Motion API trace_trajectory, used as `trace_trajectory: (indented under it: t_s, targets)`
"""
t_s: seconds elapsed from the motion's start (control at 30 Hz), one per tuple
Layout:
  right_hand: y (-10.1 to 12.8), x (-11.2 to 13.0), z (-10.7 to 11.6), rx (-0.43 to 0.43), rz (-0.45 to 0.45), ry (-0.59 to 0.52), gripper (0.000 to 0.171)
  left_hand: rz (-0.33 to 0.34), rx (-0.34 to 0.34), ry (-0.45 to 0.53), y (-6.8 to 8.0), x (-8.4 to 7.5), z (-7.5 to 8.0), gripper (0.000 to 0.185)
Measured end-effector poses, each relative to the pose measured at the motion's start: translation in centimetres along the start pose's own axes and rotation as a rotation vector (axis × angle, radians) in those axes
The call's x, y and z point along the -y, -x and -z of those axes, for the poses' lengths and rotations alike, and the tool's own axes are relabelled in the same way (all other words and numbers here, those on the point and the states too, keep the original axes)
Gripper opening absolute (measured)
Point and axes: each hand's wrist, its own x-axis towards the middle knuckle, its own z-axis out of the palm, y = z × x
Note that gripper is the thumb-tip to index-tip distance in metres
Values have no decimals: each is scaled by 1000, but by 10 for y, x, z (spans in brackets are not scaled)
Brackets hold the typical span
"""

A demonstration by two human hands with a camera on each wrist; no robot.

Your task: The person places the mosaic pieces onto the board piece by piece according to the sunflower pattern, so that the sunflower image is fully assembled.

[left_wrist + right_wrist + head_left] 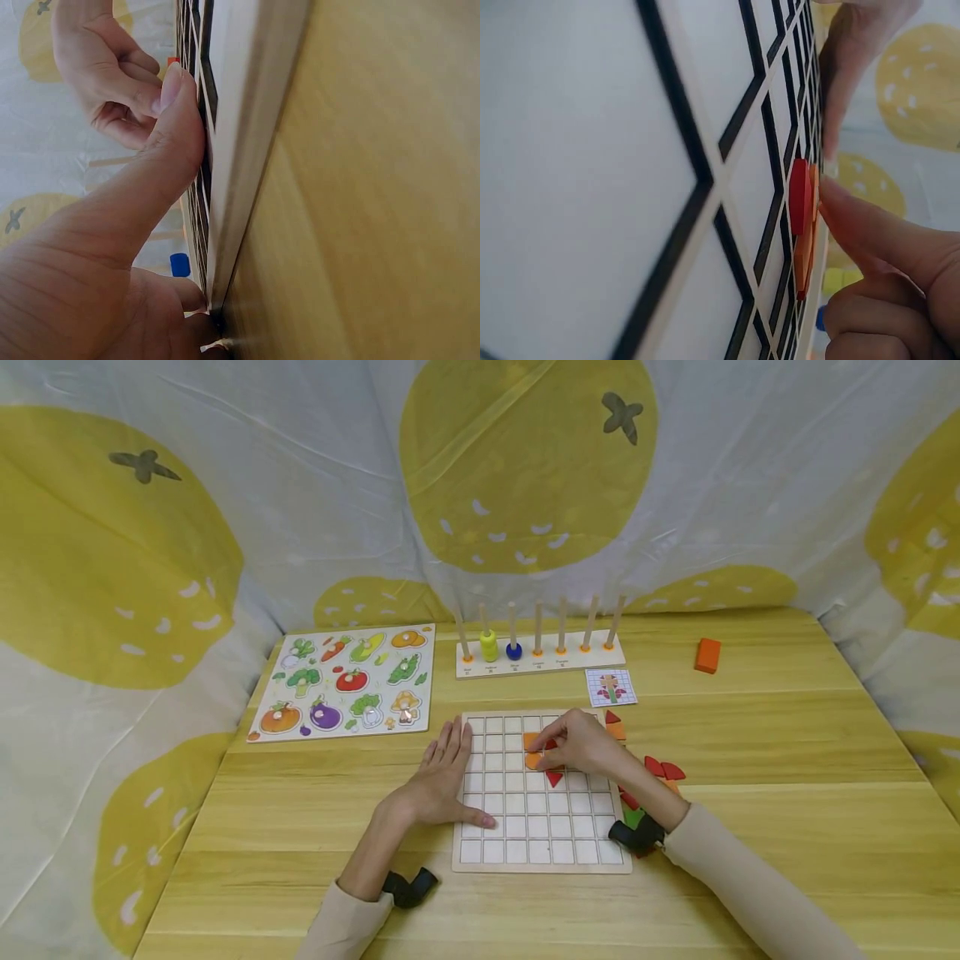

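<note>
A wooden grid board (504, 827) of square cells lies in front of me. My left hand (435, 789) spreads over its left edge, thumb on the cells and fingers along the rim. Over the upper right cells, my right hand (581, 743) has thumb and index fingertips at opposite sides of an orange tile (532, 762), pinching it in its cell. An orange square tile (531, 741) sits just above. Below and to the right lies a red triangular tile (554, 778), which also shows as a red tile (800, 196) in the right wrist view. My right hand partly hides other red tiles.
Loose red tiles (663, 768) and a green tile (633, 818) lie right of the board, partly under my right forearm. Behind stand a pattern card (611, 687) and a peg rack (543, 665). A vegetable puzzle (345, 681) is at left, an orange block (707, 656) at right.
</note>
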Motion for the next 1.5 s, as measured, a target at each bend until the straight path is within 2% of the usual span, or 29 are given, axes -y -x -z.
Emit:
trace_trajectory:
  t_s: [0.13, 0.27, 0.43, 0.7, 0.8, 1.07, 1.27, 1.33, 1.5]
  targets:
    - [6, -2, 8, -8, -5, -17, 16, -3, -1, 5, 0, 0, 0, 144]
    - [19, -10, 25, -34, -33, -16, 19, -6, 0, 7, 0, 0, 0, 144]
    - [39, -29, 51, -57, -43, 8, 22, -7, -3, -3, 1, -1, 1, 143]
    - [69, -60, 84, -40, -57, 24, 27, -10, -4, -4, 2, -1, 2, 143]
    - [78, -69, 95, -15, -60, 19, 29, -11, -4, -3, 2, -2, 2, 143]
    - [88, -93, 118, 132, -27, -21, 32, -16, -4, -1, 2, -1, 3, 143]
    - [89, -97, 120, 212, -50, 17, 31, -18, -4, 3, 2, -1, 2, 143]
    - [89, -98, 119, 236, -31, 18, 28, -18, -4, 2, 2, -2, 2, 143]
    - [88, -99, 117, 228, -14, 18, 28, -14, -3, 0, 3, -3, 3, 143]
